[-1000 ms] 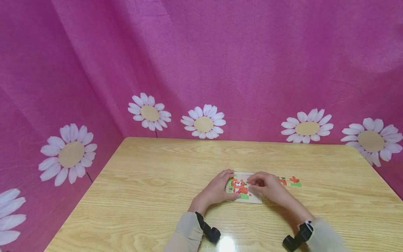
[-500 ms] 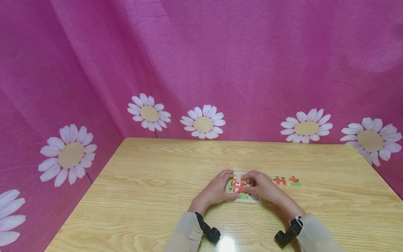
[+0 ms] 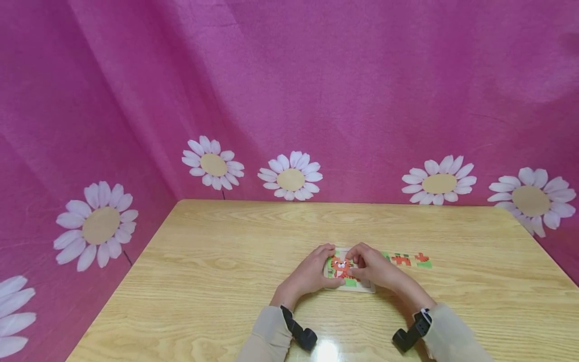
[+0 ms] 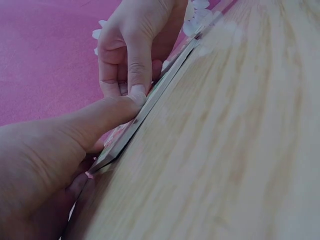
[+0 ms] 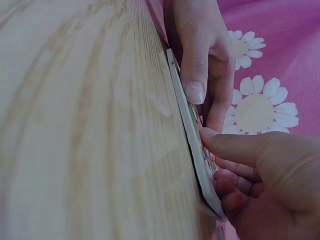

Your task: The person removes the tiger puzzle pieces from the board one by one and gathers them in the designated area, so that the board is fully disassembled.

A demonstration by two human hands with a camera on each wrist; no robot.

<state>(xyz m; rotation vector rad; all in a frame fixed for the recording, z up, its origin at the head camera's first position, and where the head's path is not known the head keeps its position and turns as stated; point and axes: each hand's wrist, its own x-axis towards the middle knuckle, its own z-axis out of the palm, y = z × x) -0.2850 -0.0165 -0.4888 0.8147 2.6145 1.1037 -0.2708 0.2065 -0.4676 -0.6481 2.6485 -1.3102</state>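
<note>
A small tiger puzzle board with a pale frame lies on the table, its orange tiger face showing between my hands. My left hand grips it from the left, thumb along the near edge and fingers at the far-left corner. Over the middle of the picture, my right hand pinches a puzzle piece against the board, thumb and forefinger close together. The fingers mostly hide that piece. In the right wrist view the right thumb touches the picture surface, close to the left thumb.
Several loose orange and green puzzle pieces lie to the right of the board, partly behind my right hand. The wood-grain table meets a pink curtain with white daisies at its back and left. Both wrists wear black cameras.
My right hand has moved a little left over the puzzle board, uncovering more of the loose pieces at its right. The left hand keeps its grip in place.
</note>
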